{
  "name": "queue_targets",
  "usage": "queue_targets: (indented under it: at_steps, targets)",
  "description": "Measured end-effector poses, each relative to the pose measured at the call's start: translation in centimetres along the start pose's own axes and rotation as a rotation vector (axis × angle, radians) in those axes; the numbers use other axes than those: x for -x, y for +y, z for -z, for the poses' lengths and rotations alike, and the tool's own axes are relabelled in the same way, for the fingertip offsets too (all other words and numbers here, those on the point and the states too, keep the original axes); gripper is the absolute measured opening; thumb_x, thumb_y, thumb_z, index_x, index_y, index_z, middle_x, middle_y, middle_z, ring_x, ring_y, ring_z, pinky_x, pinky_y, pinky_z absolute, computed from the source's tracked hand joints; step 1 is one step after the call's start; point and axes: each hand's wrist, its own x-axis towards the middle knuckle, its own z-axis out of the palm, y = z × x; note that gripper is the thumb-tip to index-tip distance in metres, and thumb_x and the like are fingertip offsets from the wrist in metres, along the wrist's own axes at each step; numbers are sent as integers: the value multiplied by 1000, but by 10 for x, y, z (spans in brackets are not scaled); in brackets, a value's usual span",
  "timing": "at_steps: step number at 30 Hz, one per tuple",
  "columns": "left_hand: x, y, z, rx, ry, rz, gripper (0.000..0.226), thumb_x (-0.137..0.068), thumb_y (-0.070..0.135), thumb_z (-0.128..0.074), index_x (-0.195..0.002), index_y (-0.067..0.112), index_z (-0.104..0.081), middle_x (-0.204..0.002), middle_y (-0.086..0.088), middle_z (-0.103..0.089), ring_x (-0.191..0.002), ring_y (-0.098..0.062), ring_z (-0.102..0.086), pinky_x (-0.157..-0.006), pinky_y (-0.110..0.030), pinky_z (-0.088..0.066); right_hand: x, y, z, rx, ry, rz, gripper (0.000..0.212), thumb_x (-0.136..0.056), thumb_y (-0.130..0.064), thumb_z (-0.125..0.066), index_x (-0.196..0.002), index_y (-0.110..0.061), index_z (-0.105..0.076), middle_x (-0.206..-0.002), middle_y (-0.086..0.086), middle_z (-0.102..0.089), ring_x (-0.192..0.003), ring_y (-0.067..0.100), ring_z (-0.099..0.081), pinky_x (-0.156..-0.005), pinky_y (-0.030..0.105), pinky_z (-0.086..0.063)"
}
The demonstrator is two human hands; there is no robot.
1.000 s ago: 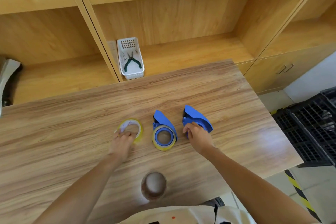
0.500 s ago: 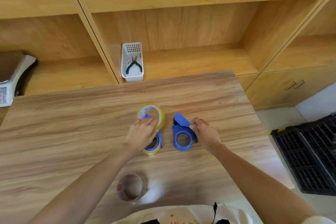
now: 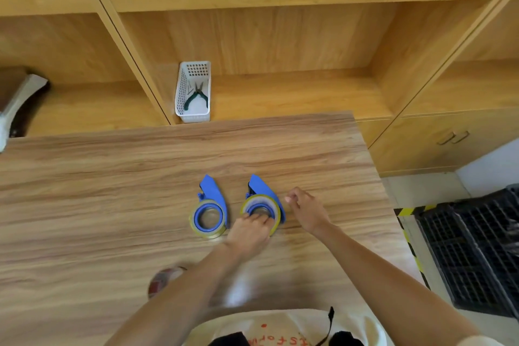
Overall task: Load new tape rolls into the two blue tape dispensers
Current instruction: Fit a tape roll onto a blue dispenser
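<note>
Two blue tape dispensers lie flat side by side on the wooden table (image 3: 112, 191). The left dispenser (image 3: 211, 195) has a yellowish clear tape roll (image 3: 193, 222) around its hub. The right dispenser (image 3: 262, 188) also carries a yellow-rimmed tape roll (image 3: 259, 201) on its hub. My left hand (image 3: 248, 229) rests on the near edge of that right roll, fingers pressing on it. My right hand (image 3: 304, 211) hovers just right of the right dispenser, fingers loosely curled, holding nothing.
A brown tape roll (image 3: 164, 279) lies near the table's front edge, partly behind my left forearm. A white basket (image 3: 193, 93) with green-handled pliers sits on the shelf behind the table. A black crate (image 3: 477, 247) stands on the floor at right.
My left hand carried the yellow roll rightward from above the left dispenser and set it on the right dispenser's hub. My right hand let go of that dispenser and drew back to the right.
</note>
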Motion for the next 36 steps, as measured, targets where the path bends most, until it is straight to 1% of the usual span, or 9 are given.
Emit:
queue_targets:
  at_steps: [6,10,14,16,23,27,30,33,36]
  targets:
    - [-4,2,-6,97,14,67,41,-88,23,-59,-127,9,-52,-129,-10,-56,-119,-28,-55,-84,-42,-52,-4,-3,1,60,-167,19,33,-96,-49,-41,-119,-27,-51,-122,2,-66,-112,28,-62,-93,43,-49]
    - [-8,1,-17,86,56,55,51,-53,24,-87,-99,16,-69,-96,-2,-67,-86,-22,-69,-51,-30,-55,-8,-4,-2,181,-232,26,40,-97,-49,-41,-130,-26,-46,-123,8,-67,-115,32,-61,-93,42,-47]
    - [-14,7,-20,111,19,111,52,-81,15,-66,-130,13,-49,-122,-11,-63,-112,-30,-62,-90,-40,-50,-9,-3,-5,239,-278,58,40,-98,-43,-44,-131,-21,-43,-112,11,-69,-107,32,-63,-85,40,-46]
    - [-15,8,-22,110,8,119,57,-83,14,-63,-136,12,-42,-126,-12,-62,-114,-31,-61,-94,-41,-47,-10,-3,-6,242,-281,67,39,-98,-41,-44,-132,-21,-41,-108,11,-70,-104,32,-64,-82,40,-47]
    - [-17,8,-26,133,-6,114,51,-78,14,-70,-125,10,-50,-116,-10,-67,-105,-30,-66,-84,-41,-53,-12,-6,-11,289,-262,70,41,-100,-40,-34,-139,-26,-34,-101,11,-72,-97,31,-66,-82,40,-52]
    - [-19,10,-25,146,-14,127,55,-79,12,-70,-129,9,-46,-125,-11,-61,-116,-29,-58,-88,-42,-51,-10,-9,-6,356,-257,64,40,-102,-37,-31,-140,-26,-34,-110,16,-67,-102,36,-64,-84,41,-49]
    - [-15,7,-22,210,17,113,56,-83,27,-71,-130,8,-47,-132,-8,-54,-127,-26,-47,-93,-41,-49,-6,-18,1,357,-135,69,36,-101,-33,-31,-136,-25,-35,-109,15,-68,-99,35,-65,-78,39,-47]
    - [-1,-8,-25,247,229,74,43,-77,35,-75,-111,12,-60,-115,-5,-62,-114,-24,-56,-85,-38,-55,-7,-36,-1,294,-7,142,34,-101,-31,-33,-135,-24,-35,-109,9,-69,-94,34,-66,-77,42,-52]
    - [16,-30,-27,245,447,138,17,-80,33,-67,-85,17,-63,-90,1,-65,-89,-21,-62,-70,-33,-52,-13,-62,-16,246,-20,241,37,-101,-28,-37,-137,-26,-39,-123,5,-65,-102,35,-65,-78,41,-49]
